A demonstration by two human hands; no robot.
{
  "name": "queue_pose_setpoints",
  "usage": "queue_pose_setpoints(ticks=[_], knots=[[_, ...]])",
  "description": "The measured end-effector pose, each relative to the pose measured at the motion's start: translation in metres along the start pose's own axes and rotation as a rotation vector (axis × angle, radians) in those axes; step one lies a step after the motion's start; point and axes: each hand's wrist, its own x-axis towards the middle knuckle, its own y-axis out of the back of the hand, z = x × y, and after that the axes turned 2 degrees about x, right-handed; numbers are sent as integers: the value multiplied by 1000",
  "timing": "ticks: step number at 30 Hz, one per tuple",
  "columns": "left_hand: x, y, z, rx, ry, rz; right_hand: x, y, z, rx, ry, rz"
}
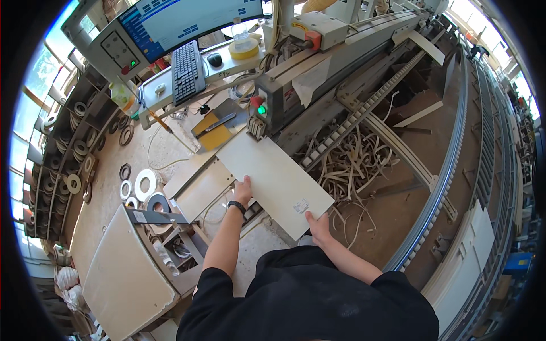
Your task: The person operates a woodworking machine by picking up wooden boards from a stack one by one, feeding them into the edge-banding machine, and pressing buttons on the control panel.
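Note:
A long cream-white board (273, 179) lies across in front of me, its far end beside the machine's infeed. On its left edge my left hand (243, 190) is closed, thumb on top, fingers hidden below. My right hand (319, 227) grips the near right corner, with the thumb on the top face near a small white label (302, 205). The far left corner of the board overlaps a flat pale panel or table surface (210, 182). A dark band sits round my left wrist.
A long machine (341, 54) with green and red buttons runs to the far right beside a roller track (364, 111). Tangled edge-strip offcuts (355, 162) lie on the floor. A keyboard (188, 73) and monitor (187, 25) stand far left. A cart (128, 273) is near left; a roller conveyor (455, 165) curves at right.

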Motion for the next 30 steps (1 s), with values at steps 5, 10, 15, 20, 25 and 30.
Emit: queue_pose_setpoints(ticks=[5,10,15,20,25,30], knots=[[27,-51,22,45,-19,-6,46,33,-22,54,-40,-13],[51,-95,44,2,-12,-65,90,53,-48,134,-21,1],[69,-139,76,-147,-17,-224,118,90,-63,176,55,-49],[90,-184,112,-216,1,-475,55,74,-57,212,56,226],[99,-210,145,-136,59,-766,-73,80,31,-89,-1,378],[-12,-187,128,461,-1004,-268,-275,123,183,-500,-126,868]])
